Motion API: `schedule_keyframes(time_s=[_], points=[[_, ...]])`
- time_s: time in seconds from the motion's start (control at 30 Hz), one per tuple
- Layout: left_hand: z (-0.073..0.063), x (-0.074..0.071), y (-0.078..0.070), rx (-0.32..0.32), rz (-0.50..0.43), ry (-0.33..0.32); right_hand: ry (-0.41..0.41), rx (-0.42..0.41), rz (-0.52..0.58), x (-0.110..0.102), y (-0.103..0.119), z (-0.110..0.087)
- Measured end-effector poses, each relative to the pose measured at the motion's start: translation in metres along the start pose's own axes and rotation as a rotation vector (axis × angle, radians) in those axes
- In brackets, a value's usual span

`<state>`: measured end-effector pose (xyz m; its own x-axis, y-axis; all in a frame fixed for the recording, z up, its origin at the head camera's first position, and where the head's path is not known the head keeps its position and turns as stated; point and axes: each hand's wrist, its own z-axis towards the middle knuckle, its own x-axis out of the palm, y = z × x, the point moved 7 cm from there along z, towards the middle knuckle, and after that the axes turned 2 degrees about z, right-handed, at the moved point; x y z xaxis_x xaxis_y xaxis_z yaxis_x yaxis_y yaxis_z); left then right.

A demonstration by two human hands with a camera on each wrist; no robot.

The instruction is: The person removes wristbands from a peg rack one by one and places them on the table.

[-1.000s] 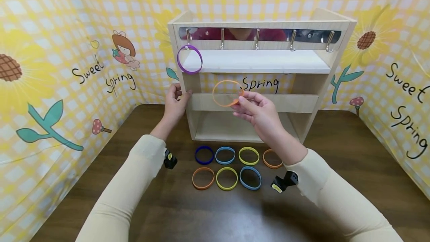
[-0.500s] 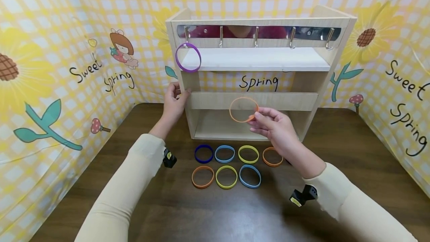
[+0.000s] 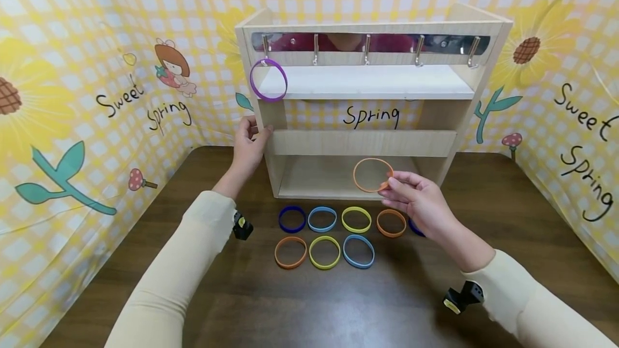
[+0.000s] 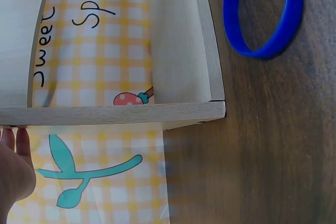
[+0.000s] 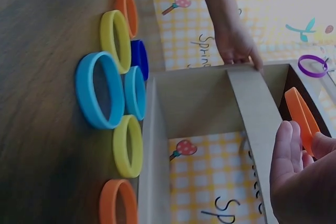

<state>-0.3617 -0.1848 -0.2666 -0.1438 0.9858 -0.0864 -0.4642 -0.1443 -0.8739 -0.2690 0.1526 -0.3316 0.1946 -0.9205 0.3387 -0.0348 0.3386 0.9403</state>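
My right hand (image 3: 420, 200) pinches an orange silicone wristband (image 3: 355, 176) between thumb and fingers, in front of the lower part of a wooden shelf (image 3: 362, 144). In the right wrist view that wristband (image 5: 300, 116) stands up from the fingertips. My left hand (image 3: 249, 144) holds the shelf's left side panel, thumb at the front edge; in the left wrist view only part of the hand (image 4: 16, 169) shows against the outer side. A purple wristband (image 3: 251, 84) hangs on the leftmost hook (image 3: 265, 47) of the metal strip across the shelf's top.
On the brown table (image 3: 290, 310), wristbands lie in two rows before the shelf: dark blue (image 3: 280, 220), light blue (image 3: 309, 220), yellow (image 3: 343, 220) and orange (image 3: 378, 223) behind. Another dark blue wristband (image 3: 416, 228) is partly hidden by my right hand. More hooks (image 3: 367, 50) line the strip.
My right hand has moved right and down with the orange wristband, away from the hooks, uncovering part of a dark blue wristband. My left hand stays on the side panel.
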Motion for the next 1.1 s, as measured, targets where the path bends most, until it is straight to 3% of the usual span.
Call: schedule_keyframes(time_s=[0.53, 1.1], points=[[0.001, 0.004, -0.003, -0.021, -0.022, 0.002, -0.004, 0.096, -0.030, -0.042, -0.017, -0.021], [-0.001, 0.001, -0.001, -0.029, -0.023, -0.022, 0.055, 0.195, -0.151, -0.067, -0.042, -0.039]])
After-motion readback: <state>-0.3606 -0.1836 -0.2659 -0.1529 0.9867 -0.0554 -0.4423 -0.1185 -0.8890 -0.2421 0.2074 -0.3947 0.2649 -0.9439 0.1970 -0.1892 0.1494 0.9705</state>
